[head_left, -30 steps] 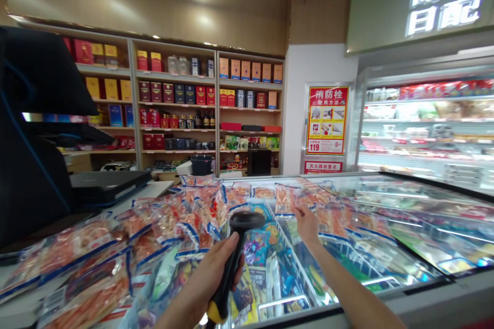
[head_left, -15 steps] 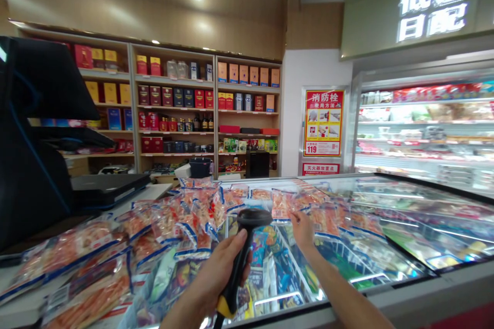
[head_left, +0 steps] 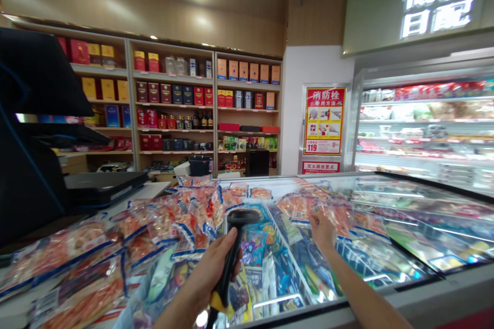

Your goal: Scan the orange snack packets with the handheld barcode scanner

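Observation:
My left hand [head_left: 216, 267] is wrapped round the handle of a black and yellow handheld barcode scanner [head_left: 231, 247], held upright with its head tilted away from me. My right hand [head_left: 323, 229] reaches over the freezer glass, its fingers closed at the edge of a clear food packet [head_left: 300, 206] with pinkish-orange contents and a blue border. Similar packets [head_left: 343, 213] lie just beyond and to the right of that hand. On the left, many more packets [head_left: 185, 216] are heaped across the freezer top, some overlapping.
Under the glass of the chest freezer [head_left: 386, 293] lie colourful bags. A dark monitor [head_left: 38, 72] and a black flat device [head_left: 104, 187] stand at the left. Shelves of boxes [head_left: 173, 93] line the back wall. A lit refrigerated display [head_left: 424, 128] is at the right.
My right hand has moved right, and the packet by its fingers has shifted the same way. The scanner in my left hand has moved slightly left in view.

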